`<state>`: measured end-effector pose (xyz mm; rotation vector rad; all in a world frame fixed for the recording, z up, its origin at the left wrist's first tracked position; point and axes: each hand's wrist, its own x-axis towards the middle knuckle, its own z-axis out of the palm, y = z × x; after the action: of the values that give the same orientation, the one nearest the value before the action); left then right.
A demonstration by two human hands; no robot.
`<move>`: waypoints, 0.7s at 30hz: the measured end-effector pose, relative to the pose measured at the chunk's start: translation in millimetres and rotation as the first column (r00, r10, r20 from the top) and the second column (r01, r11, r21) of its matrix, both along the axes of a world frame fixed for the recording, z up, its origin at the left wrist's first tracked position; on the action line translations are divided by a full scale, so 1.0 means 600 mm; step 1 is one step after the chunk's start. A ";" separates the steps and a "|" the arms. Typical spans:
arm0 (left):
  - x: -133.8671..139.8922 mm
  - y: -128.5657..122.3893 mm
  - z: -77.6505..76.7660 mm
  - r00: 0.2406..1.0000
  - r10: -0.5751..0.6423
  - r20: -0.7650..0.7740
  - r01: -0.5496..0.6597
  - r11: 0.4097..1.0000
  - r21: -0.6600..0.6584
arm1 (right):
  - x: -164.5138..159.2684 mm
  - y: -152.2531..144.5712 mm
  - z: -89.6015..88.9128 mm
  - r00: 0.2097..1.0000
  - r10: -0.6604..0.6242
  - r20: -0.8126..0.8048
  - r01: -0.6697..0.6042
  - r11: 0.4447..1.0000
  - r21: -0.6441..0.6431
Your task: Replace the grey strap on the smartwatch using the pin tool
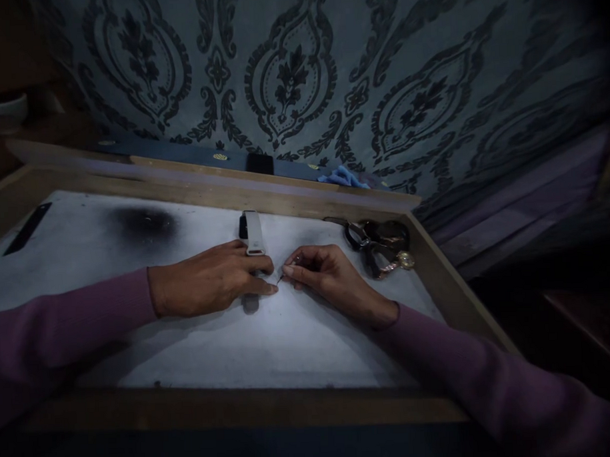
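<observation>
A smartwatch with a pale strap [255,231] stands on the white board, its dark face turned left. My left hand [211,278] is closed over the lower part of the strap, whose end shows below the thumb. Between my right hand's [326,274] thumb and fingertips is a thin, dark, pointed tool [280,279]. Its tip is close to the left thumb and index finger. Dim light hides its exact kind and whether it touches the strap.
Several wristwatches [380,246] lie in a heap at the board's right back corner. A wooden rim [294,197] frames the white board [204,358]. Behind it are a blue cloth [344,177] and a dark block [259,165]. A flat black strip [27,229] lies at the left.
</observation>
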<state>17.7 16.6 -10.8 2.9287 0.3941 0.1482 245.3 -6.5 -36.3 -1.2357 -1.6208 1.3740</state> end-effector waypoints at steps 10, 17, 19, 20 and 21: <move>0.000 0.001 0.000 1.000 -0.019 0.023 0.019 1.000 -0.003 | -0.002 0.001 0.004 1.000 0.016 -0.004 -0.016 1.000 -0.021; -0.002 0.002 0.000 1.000 -0.013 0.010 0.013 1.000 -0.020 | -0.001 -0.001 0.005 1.000 0.006 -0.006 -0.006 0.999 -0.033; -0.001 0.001 0.000 1.000 -0.007 -0.007 0.007 1.000 -0.023 | 0.000 -0.001 0.005 1.000 -0.004 -0.004 0.003 1.000 -0.030; -0.001 0.001 0.001 1.000 -0.007 -0.013 0.007 1.000 -0.022 | 0.000 0.000 0.004 1.000 -0.003 -0.002 0.003 1.000 -0.028; -0.001 0.001 0.002 1.000 -0.005 -0.018 0.005 1.000 -0.021 | 0.000 0.000 0.003 1.000 -0.001 0.000 0.001 1.000 -0.026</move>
<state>17.4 17.1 -9.8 2.9116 0.3886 0.1167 245.1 -6.6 -34.2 -1.2513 -1.6075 1.3984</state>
